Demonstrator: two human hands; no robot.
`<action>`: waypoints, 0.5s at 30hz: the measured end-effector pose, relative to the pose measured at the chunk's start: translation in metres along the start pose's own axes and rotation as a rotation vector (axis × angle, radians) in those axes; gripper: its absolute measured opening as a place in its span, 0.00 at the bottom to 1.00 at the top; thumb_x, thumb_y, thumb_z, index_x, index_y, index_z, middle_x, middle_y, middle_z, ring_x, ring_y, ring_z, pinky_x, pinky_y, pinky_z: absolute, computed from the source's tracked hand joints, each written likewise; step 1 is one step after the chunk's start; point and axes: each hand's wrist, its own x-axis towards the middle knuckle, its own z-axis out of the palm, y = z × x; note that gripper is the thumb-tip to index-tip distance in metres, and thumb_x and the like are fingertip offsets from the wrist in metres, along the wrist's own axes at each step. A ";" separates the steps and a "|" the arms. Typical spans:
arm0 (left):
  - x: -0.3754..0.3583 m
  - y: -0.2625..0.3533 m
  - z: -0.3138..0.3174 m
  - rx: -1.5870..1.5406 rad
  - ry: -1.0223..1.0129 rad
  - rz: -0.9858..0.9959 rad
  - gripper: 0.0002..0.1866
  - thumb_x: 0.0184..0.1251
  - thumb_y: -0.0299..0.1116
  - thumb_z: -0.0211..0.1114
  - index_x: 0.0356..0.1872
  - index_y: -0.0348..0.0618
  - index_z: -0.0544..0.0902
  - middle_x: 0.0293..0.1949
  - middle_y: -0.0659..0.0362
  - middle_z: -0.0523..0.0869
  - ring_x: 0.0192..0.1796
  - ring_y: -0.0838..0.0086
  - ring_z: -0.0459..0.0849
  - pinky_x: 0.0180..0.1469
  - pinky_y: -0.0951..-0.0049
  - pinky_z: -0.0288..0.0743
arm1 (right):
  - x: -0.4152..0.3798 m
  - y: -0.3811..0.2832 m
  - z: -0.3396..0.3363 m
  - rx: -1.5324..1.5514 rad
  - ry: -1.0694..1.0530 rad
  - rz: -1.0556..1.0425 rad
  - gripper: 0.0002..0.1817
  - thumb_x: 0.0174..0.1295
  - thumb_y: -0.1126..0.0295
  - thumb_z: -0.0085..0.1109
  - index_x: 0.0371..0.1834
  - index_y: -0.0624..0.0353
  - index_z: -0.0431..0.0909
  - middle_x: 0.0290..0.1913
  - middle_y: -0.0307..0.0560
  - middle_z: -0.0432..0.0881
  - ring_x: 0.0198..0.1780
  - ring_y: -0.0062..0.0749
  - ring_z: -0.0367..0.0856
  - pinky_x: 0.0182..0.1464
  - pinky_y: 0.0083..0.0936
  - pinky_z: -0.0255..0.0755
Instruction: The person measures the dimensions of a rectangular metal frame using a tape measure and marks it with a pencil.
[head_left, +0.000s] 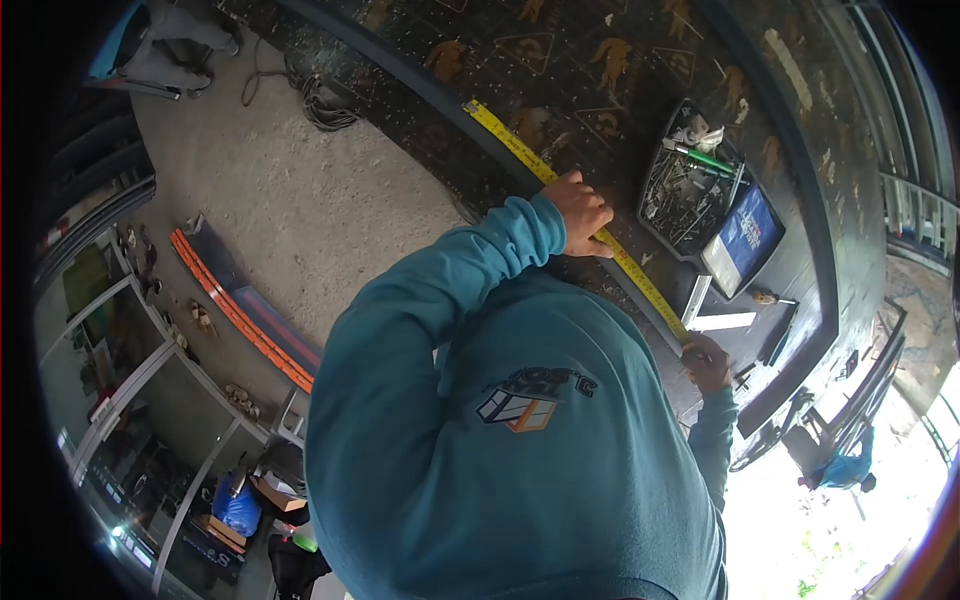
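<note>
A yellow tape measure (640,277) stretches diagonally along a dark, straight profile (410,78) at the table's near edge. My left hand (583,212) grips the blade partway along, its fingers bent over it. At the blade's lower right end, my right hand (708,360) is closed around the tape measure; whether it holds the case or the blade's tip is hidden. Beyond my hands sits a black tray (740,285) with many loose screws (685,200), a green-handled tool (700,155) and a blue-and-white packet (745,230).
A white angle piece (722,321) and a screwdriver (770,298) lie by the tray. Another dark profile (815,200) runs along the far side. Coiled cable (325,108) and orange strips (240,315) are on the floor. One person (185,40) stands upper left, another (845,465) lower right.
</note>
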 end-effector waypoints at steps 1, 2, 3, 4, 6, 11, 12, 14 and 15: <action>0.001 -0.001 -0.001 -0.002 0.001 0.000 0.29 0.66 0.64 0.58 0.41 0.46 0.84 0.38 0.56 0.87 0.45 0.64 0.86 0.54 0.62 0.67 | 0.000 -0.001 0.000 0.004 -0.001 0.018 0.28 0.45 0.72 0.67 0.54 0.68 0.82 0.49 0.55 0.85 0.48 0.37 0.84 0.53 0.29 0.77; 0.001 -0.001 -0.002 -0.014 -0.019 0.007 0.29 0.66 0.65 0.57 0.41 0.46 0.83 0.38 0.56 0.88 0.46 0.64 0.86 0.54 0.62 0.67 | 0.000 -0.001 0.000 0.007 -0.001 0.038 0.28 0.45 0.72 0.67 0.54 0.68 0.82 0.50 0.56 0.84 0.49 0.37 0.84 0.54 0.29 0.77; 0.002 -0.001 -0.001 -0.027 -0.039 0.014 0.30 0.66 0.66 0.56 0.42 0.45 0.83 0.39 0.56 0.88 0.46 0.64 0.86 0.55 0.62 0.68 | 0.000 -0.001 0.000 0.003 -0.002 0.041 0.28 0.45 0.72 0.67 0.54 0.68 0.82 0.50 0.56 0.84 0.49 0.37 0.84 0.54 0.29 0.77; 0.002 0.000 0.000 -0.034 -0.039 0.012 0.30 0.66 0.66 0.56 0.42 0.45 0.83 0.39 0.56 0.88 0.46 0.64 0.86 0.55 0.62 0.68 | -0.001 -0.001 0.000 0.017 -0.004 0.024 0.28 0.45 0.72 0.67 0.54 0.68 0.82 0.50 0.55 0.84 0.49 0.37 0.84 0.54 0.29 0.77; 0.003 0.000 0.001 -0.045 -0.052 0.011 0.30 0.66 0.65 0.56 0.42 0.45 0.83 0.40 0.55 0.88 0.47 0.63 0.86 0.56 0.62 0.68 | 0.000 -0.003 0.001 0.028 -0.009 0.006 0.28 0.45 0.72 0.67 0.54 0.69 0.82 0.50 0.55 0.84 0.49 0.37 0.84 0.54 0.29 0.77; 0.002 0.000 -0.001 -0.055 -0.054 0.032 0.30 0.67 0.64 0.57 0.43 0.44 0.83 0.41 0.54 0.88 0.47 0.63 0.87 0.56 0.61 0.69 | 0.002 0.000 0.000 -0.013 -0.017 0.014 0.28 0.45 0.73 0.68 0.54 0.70 0.81 0.51 0.55 0.84 0.49 0.36 0.84 0.53 0.29 0.78; 0.001 0.000 -0.002 -0.058 -0.056 0.041 0.29 0.67 0.64 0.57 0.43 0.44 0.83 0.41 0.54 0.88 0.46 0.63 0.87 0.55 0.61 0.69 | 0.001 -0.001 -0.001 -0.016 -0.021 0.014 0.28 0.45 0.73 0.68 0.54 0.70 0.81 0.51 0.55 0.84 0.49 0.36 0.84 0.53 0.29 0.78; 0.002 -0.001 0.000 -0.067 -0.068 0.047 0.29 0.67 0.63 0.57 0.43 0.43 0.83 0.41 0.54 0.88 0.46 0.63 0.87 0.55 0.61 0.69 | 0.000 -0.004 0.000 -0.018 -0.012 -0.038 0.29 0.44 0.74 0.68 0.55 0.70 0.81 0.52 0.57 0.84 0.49 0.37 0.84 0.54 0.30 0.78; 0.003 -0.001 0.000 -0.074 -0.079 0.059 0.29 0.67 0.63 0.57 0.43 0.43 0.83 0.40 0.54 0.88 0.47 0.63 0.87 0.54 0.60 0.70 | 0.001 -0.004 0.001 -0.019 -0.014 -0.039 0.29 0.44 0.74 0.68 0.55 0.70 0.81 0.52 0.57 0.84 0.49 0.37 0.84 0.54 0.30 0.78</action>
